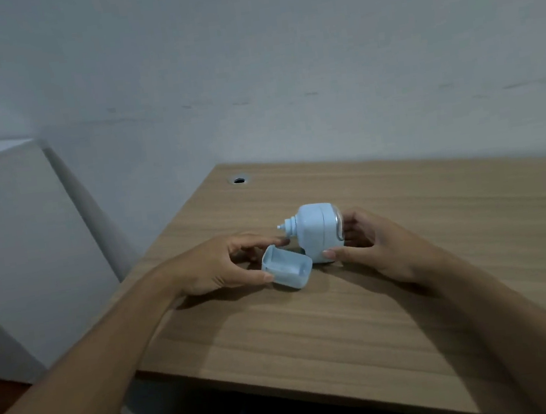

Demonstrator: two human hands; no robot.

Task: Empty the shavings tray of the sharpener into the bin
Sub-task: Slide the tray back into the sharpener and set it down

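Holding the tray (288, 270) in my left hand (218, 265), I have the thumb along its near rim and the fingers behind its far side, so that hand grasps it. The tray is pale blue, out of the sharpener (317, 232) and tilted, its open side facing up and toward me. I cannot tell whether any shavings lie inside; the inner walls look plain. Its right corner sits just beside the sharpener's base, and I cannot tell whether the two touch.

My right hand (369, 246) grips the sharpener from the right, thumb on its lower front, fingers curled round its back. The sharpener is pale blue too, tipped over to the left, with a small nozzle pointing left and a clear band round its right end. I cannot tell whether it rests on the worktop (438, 221) or is held just off it.

Both things are over the middle of the wooden worktop, near its far half. A round cable hole (238, 179) sits at the far left corner, well apart from my hands. A pale wall (282, 68) stands behind, and a white cabinet (10, 239) stands left of the worktop.
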